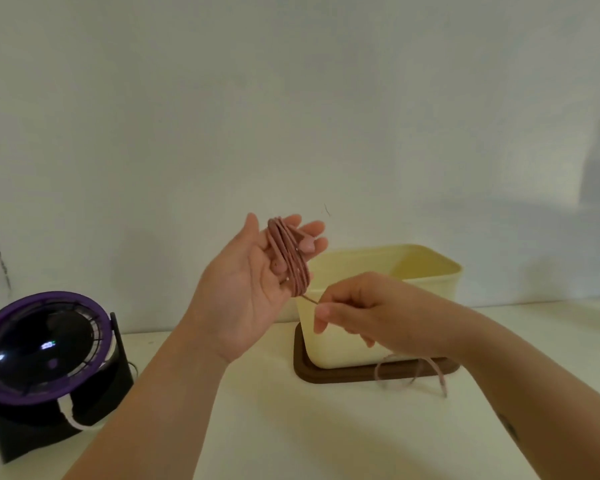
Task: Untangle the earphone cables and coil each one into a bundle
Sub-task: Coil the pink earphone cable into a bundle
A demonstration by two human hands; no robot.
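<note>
One coil under way: the pink earphone cable (293, 271) is wound as a coil (284, 247) round the fingers of your left hand (236, 289), centre of the frame, with an earbud (306, 244) lying against the turns.
Left hand: palm toward you, fingers straight, carrying the turns rather than gripping them.
Right hand (371, 313): just below and right of the coil, thumb and forefinger pinched on the taut strand (310, 300) leaving its bottom.
Key relation: the strand runs down-right from coil to pinch. The loops run steeply across your fingers, so your next turn likely follows that line.
Loose tail (413, 372): hangs below your right hand, looping over the brown lid (326, 374) onto the table (291, 427), plug (443, 388) at lower right.
Room: the cream box (426, 271) sits close behind both hands, the desk fan (42, 351) well apart at lower left. Your open space lies toward you.
</note>
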